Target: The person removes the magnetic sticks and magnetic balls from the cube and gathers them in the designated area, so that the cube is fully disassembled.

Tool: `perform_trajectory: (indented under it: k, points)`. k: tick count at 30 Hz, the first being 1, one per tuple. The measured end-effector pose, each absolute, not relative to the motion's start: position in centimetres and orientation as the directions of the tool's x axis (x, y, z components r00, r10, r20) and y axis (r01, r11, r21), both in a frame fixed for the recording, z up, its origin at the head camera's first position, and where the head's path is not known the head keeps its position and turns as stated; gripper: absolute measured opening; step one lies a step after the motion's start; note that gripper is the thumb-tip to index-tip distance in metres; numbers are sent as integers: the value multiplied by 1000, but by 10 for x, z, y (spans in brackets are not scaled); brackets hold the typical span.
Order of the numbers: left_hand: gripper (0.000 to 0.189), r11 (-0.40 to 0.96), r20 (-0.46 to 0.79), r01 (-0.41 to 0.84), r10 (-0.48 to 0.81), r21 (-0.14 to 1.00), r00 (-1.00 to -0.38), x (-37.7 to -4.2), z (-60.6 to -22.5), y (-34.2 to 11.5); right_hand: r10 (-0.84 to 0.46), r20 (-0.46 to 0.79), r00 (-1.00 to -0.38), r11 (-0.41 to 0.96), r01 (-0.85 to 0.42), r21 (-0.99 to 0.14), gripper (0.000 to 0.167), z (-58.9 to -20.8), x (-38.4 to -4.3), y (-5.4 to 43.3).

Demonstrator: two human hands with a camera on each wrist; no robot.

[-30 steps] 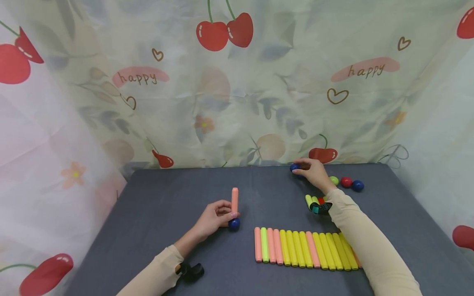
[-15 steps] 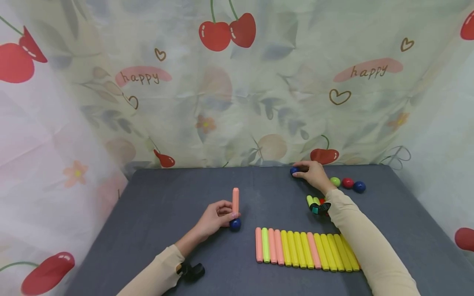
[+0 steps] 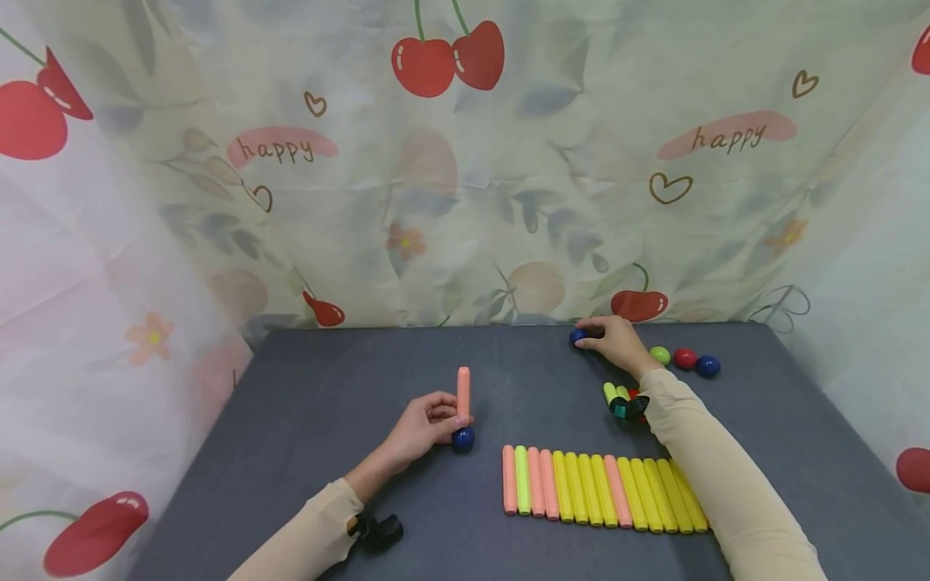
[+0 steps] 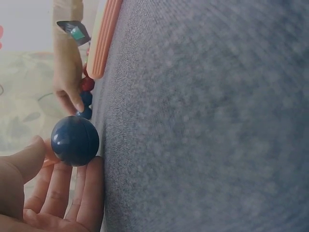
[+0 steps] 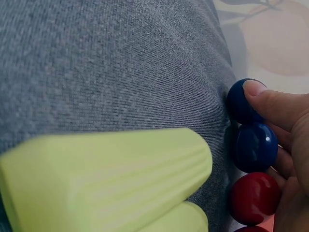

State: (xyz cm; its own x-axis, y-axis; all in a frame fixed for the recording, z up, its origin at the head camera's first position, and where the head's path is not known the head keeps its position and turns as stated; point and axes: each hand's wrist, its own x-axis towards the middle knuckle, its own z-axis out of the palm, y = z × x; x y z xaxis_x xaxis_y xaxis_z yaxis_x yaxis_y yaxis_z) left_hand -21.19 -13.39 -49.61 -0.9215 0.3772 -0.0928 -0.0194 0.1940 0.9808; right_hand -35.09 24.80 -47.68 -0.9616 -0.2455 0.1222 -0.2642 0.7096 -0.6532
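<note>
My left hand (image 3: 421,428) grips a pink stick (image 3: 463,391), which points away from me with a dark blue ball (image 3: 462,439) at its near end. In the left wrist view this ball (image 4: 75,141) hides most of the stick. At the table's back edge my right hand (image 3: 616,345) pinches another blue ball (image 3: 577,337). The right wrist view shows the thumb on that ball (image 5: 239,106). Below it sit a further blue ball (image 5: 256,147) and a red ball (image 5: 254,198), close to the fingers.
Yellow, pink and green sticks (image 3: 584,488) lie in a row at front right, partly under the right sleeve. Short green sticks (image 3: 616,393) lie beneath the right wrist. Green, red (image 3: 685,359) and blue balls (image 3: 708,366) sit right of it. A patterned curtain (image 3: 465,202) borders the table.
The right hand has come slightly down and nearer with its blue ball. My left hand keeps its hold on the stick. The head view has shifted a little.
</note>
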Motion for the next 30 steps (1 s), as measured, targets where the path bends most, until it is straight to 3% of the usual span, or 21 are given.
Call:
perform_trajectory:
  k: [30]
  points:
    - [33, 234, -57, 31, 360, 972, -931, -206, -493, -132, -252, 136, -958, 708, -278, -649, 45, -470, -350, 252]
